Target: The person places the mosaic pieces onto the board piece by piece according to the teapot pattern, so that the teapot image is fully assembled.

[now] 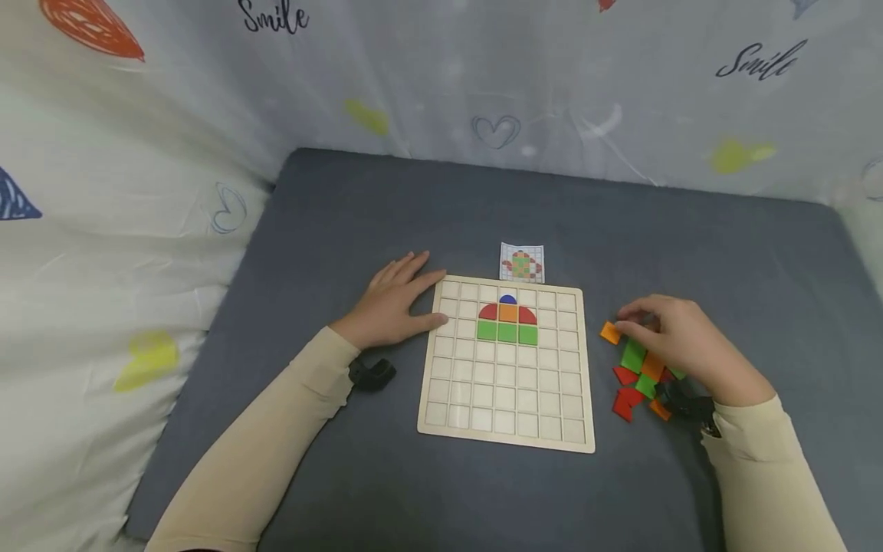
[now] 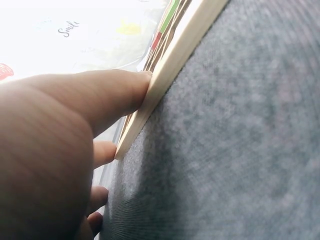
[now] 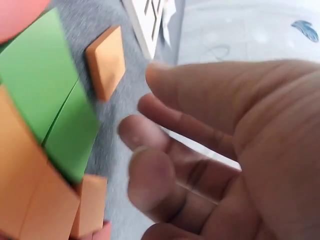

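A wooden grid board (image 1: 506, 360) lies on the table with blue, red, orange and green tiles set in its upper middle. My left hand (image 1: 395, 307) rests at the board's left side, its thumb and index fingertip against the wooden edge (image 2: 160, 80). Right of the board, my right hand (image 1: 672, 337) hovers over a loose pile of tiles, including a green tile (image 1: 632, 355). Its fingers are loosely bent with nothing between them in the right wrist view. Nearest its fingertips lies a single orange tile (image 3: 106, 62), apart from the pile. The hand hides part of the pile.
A small printed card (image 1: 522, 263) showing a coloured tile pattern lies against the board's top edge. Several red tiles (image 1: 624, 399) sit at the pile's near side. White printed cloth (image 1: 428, 77) hangs behind and to the left of the dark grey table (image 1: 386, 207).
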`<state>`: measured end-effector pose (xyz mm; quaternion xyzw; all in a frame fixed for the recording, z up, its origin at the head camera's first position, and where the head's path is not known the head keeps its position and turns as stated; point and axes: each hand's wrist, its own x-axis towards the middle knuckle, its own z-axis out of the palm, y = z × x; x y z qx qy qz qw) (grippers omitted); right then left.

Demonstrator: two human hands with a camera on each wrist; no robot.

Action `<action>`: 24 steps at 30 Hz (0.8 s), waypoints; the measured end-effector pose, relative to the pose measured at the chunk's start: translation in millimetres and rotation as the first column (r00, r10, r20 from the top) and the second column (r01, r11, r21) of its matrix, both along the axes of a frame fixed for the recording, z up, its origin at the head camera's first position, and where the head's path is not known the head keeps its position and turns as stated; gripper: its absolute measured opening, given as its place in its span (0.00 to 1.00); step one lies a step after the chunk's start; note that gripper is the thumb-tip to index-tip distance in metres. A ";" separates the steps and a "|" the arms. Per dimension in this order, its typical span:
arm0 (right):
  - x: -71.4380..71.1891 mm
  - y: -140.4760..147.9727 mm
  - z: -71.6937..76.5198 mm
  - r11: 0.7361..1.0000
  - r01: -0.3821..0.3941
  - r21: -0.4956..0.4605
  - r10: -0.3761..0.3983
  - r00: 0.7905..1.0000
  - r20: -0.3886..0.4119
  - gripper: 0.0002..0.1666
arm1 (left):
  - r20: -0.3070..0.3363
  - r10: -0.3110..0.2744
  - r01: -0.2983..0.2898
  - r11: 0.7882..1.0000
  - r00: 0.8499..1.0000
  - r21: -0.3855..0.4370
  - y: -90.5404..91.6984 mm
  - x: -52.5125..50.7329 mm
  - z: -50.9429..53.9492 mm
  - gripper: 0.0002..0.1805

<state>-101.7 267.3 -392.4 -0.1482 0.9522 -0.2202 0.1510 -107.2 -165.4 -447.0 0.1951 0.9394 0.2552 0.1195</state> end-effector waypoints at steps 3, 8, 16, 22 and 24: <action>3.4 7.6 -4.3 1.000 -0.005 0.028 0.005 1.000 -0.002 0.21 | 0.001 -0.009 0.009 1.000 1.000 -0.009 0.2 -1.1 0.7 0.44; 6.3 19.2 -6.3 0.997 -0.044 0.056 0.043 0.999 0.030 0.22 | 0.002 -0.013 0.013 1.000 1.000 -0.002 0.0 -1.1 1.2 0.44; 5.5 21.9 -6.0 0.999 -0.017 0.049 0.012 0.994 0.105 0.18 | -0.002 -0.010 0.010 1.000 1.000 0.001 -1.0 -0.5 -1.0 0.44; 6.6 18.9 -2.2 0.999 0.004 0.038 -0.009 0.993 0.121 0.14 | 0.002 -0.015 0.015 1.000 1.000 0.008 -1.2 -0.1 2.1 0.44; 6.9 17.2 0.0 0.999 0.005 0.031 -0.008 0.994 0.111 0.14 | -0.002 -0.017 0.017 1.000 1.000 0.012 -1.5 -0.3 2.9 0.44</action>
